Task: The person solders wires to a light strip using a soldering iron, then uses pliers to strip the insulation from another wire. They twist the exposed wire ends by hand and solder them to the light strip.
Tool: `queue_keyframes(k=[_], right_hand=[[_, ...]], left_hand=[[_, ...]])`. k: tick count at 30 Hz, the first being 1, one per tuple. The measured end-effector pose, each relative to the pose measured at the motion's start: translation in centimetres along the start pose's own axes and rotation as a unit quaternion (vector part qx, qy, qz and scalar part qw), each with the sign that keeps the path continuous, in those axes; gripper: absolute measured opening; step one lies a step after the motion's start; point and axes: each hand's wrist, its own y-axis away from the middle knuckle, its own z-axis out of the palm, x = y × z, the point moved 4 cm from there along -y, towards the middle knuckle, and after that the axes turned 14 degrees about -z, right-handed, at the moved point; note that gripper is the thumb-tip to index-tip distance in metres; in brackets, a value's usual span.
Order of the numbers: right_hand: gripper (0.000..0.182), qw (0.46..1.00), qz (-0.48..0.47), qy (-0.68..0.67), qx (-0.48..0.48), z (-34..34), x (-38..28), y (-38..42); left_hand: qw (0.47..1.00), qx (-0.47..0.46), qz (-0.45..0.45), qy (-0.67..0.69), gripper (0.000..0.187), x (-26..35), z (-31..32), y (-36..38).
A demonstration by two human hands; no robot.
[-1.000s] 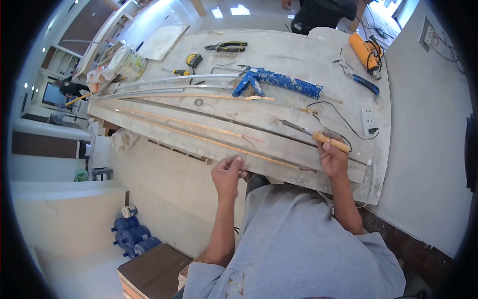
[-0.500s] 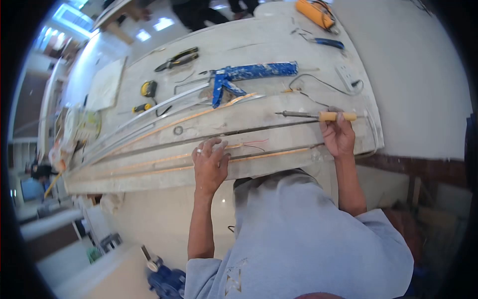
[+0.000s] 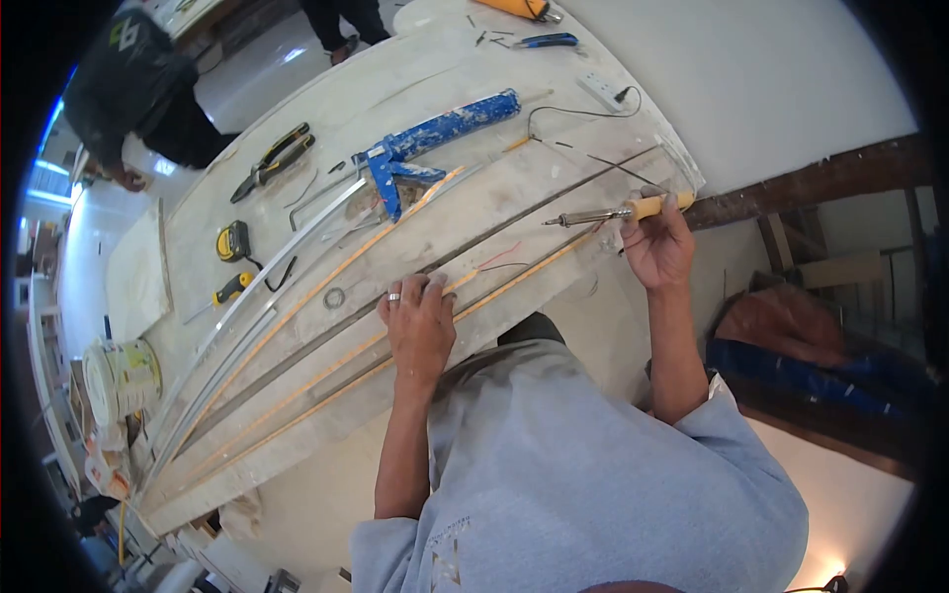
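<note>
My right hand [image 3: 660,247] grips a soldering iron [image 3: 597,214] by its pale yellow handle, the metal tip pointing left above the worktable [image 3: 554,259]. My left hand [image 3: 419,321], with a ring on one finger, rests on the table, fingers curled over an orange LED strip [image 3: 457,284]. From that strip's end, just right of my fingertips, a thin red wire [image 3: 502,255] and a black wire stick out. A second orange strip [image 3: 534,271] runs along the near edge. The soldering iron's tip is apart from the wires.
Beyond my hands lie a blue caulking gun [image 3: 450,127], pliers [image 3: 272,161], a tape measure [image 3: 233,241], a screwdriver [image 3: 232,288] and long metal profiles [image 3: 259,267]. A power strip [image 3: 600,91] and utility knife [image 3: 547,41] are at the far right. A person [image 3: 138,84] stands beyond the table.
The view has turned, so the table now slants up to the right. My right hand still holds the soldering iron, and my left stays by the strip's end. Another person has come into view.
</note>
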Motion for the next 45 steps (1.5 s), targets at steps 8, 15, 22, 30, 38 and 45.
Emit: queue_keyframes(k=[8,15,22,30,38,45], right_hand=[[0.022,0.998,-0.009,0.026,0.048,-0.5,0.2,0.1],[0.025,0.99,-0.091,0.069,0.083,0.9,-1.9,2.1],[0.036,0.996,-0.08,-0.006,0.043,-0.1,-3.4,2.7],[0.033,0.989,-0.108,-0.012,0.102,0.3,-3.4,2.5],[0.035,0.989,-0.105,-0.042,0.099,0.9,-1.4,2.4],[0.031,0.983,-0.124,-0.046,0.131,2.4,0.0,2.2]], left_hand=[[0.999,-0.024,0.027,-0.01,0.014,-0.3,0.6,-0.6],[0.996,-0.059,-0.009,0.061,0.013,1.2,-2.2,-0.8],[0.991,-0.076,0.022,0.111,0.013,3.8,-7.5,-0.4],[0.984,-0.016,0.083,0.156,0.019,6.7,-14.1,-0.1],[0.981,0.038,0.128,0.143,0.019,8.5,-19.9,-0.9],[0.973,0.104,0.142,0.148,0.017,9.6,-23.9,-1.8]])
